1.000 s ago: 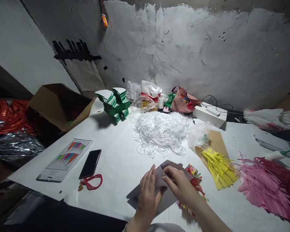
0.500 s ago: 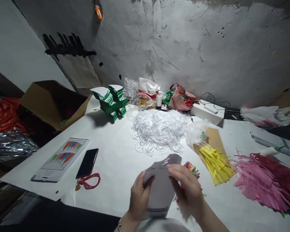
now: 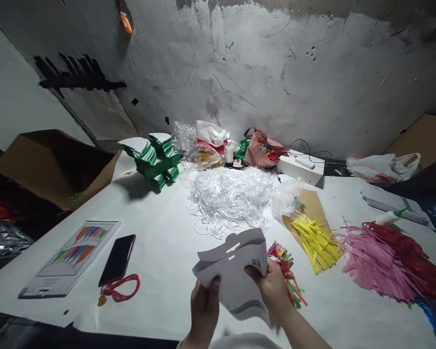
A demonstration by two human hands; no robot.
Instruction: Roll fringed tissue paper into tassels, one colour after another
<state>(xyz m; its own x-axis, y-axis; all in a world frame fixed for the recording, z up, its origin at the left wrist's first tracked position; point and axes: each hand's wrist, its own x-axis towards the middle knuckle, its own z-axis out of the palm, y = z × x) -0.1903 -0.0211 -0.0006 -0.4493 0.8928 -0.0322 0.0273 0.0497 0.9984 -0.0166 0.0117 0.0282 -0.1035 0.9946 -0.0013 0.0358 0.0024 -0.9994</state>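
Note:
Low in the middle of the head view, both hands hold a white folded card (image 3: 240, 278) with hanger slots near its top edge and a small dark printed mark at the right. My left hand (image 3: 204, 308) grips its lower left side, thumb on the near face. My right hand (image 3: 271, 288) pinches the right side in the same way. The card bows, and its layers stand apart at the upper left. Just right of my right hand lies a bunch of multicoloured paper strips (image 3: 288, 276). Beyond the card spreads a heap of white string (image 3: 232, 196).
To the left lie a phone (image 3: 116, 260) with a red strap and a printed tassel card (image 3: 70, 259). Green-edged paper pieces (image 3: 154, 160) stand farther back. Yellow strips (image 3: 316, 242) and pink tassels (image 3: 376, 264) are at the right. A cardboard box (image 3: 54, 165) stands beyond the table's left edge.
The card has turned its broad face with the slots towards me and is spread wider. My right hand has moved from its upper part down to its right side. The view has shifted slightly right.

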